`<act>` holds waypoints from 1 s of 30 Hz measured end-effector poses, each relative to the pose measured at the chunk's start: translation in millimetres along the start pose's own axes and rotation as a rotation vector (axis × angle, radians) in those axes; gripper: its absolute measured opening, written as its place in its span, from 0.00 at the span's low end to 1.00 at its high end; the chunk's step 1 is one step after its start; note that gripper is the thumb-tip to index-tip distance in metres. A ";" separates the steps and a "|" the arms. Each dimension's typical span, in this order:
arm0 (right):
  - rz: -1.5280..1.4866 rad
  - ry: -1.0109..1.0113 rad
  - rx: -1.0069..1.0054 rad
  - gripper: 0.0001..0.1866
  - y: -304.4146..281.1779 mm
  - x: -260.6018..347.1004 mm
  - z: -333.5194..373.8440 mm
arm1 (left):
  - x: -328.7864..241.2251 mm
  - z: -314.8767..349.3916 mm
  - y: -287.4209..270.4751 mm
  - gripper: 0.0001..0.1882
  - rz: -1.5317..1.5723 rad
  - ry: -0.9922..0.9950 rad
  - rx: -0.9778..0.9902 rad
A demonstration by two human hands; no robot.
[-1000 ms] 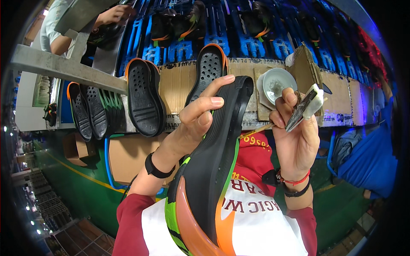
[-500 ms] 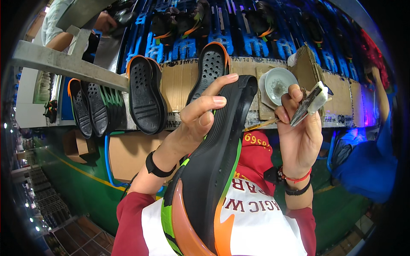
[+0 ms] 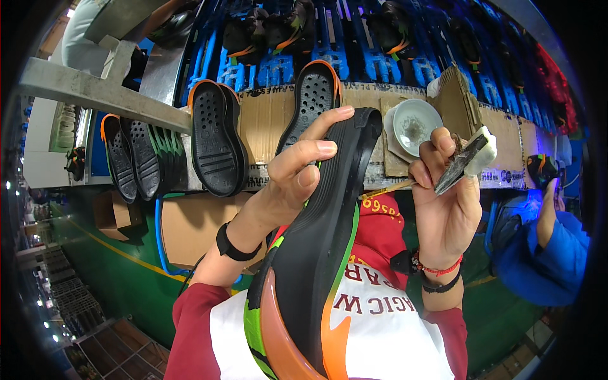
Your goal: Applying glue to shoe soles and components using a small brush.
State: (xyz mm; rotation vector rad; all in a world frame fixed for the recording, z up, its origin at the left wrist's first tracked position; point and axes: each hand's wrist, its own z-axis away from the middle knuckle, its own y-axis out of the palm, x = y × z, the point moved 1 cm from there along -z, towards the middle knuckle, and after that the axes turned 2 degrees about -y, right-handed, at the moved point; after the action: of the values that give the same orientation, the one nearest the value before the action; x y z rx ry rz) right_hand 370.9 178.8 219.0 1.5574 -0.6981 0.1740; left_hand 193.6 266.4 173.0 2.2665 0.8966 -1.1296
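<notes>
My left hand (image 3: 297, 171) is closed around a black shoe sole (image 3: 320, 247) with green, orange and pinkish side parts, held upright in front of my chest. Its toe end points away from me. In my right hand (image 3: 446, 212) are two tools. A thin brush (image 3: 387, 189) with a yellowish handle reaches left, its tip at the sole's right edge. A wider, flat dark-handled brush (image 3: 465, 158) with a white end sticks out between the fingers. Just beyond this hand stands a white bowl (image 3: 436, 114) with pale residue inside.
Several black soles (image 3: 216, 136) stand on the cardboard-covered bench (image 3: 261, 126), left and centre. A metal frame bar (image 3: 95, 95) crosses at upper left. Behind the bench, shoes ride on a blue rack conveyor (image 3: 329, 54). At right, a person in blue (image 3: 544, 259) holds a shoe (image 3: 541, 170).
The wide brush has tilted slightly in my right hand, while the sole has barely shifted. At right, the other person's hand now holds a shoe at the bench; at upper left, another hand has moved away.
</notes>
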 end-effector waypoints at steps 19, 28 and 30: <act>-0.005 0.056 0.002 0.12 5.3 2.1 3.7 | 1.8 1.6 -3.0 0.14 -0.033 0.022 -0.031; -0.063 0.029 -0.045 0.14 3.8 0.8 2.3 | 2.7 2.7 -2.9 0.17 -0.015 0.045 -0.054; -0.074 0.018 -0.054 0.15 1.0 -1.1 1.3 | 1.5 1.6 -1.7 0.18 -0.023 0.047 -0.054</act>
State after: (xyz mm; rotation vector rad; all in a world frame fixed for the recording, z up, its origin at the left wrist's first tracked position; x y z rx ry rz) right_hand 369.1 177.9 219.1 1.5252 -0.6246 0.1131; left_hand 192.3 267.1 170.7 2.2529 0.9625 -1.0525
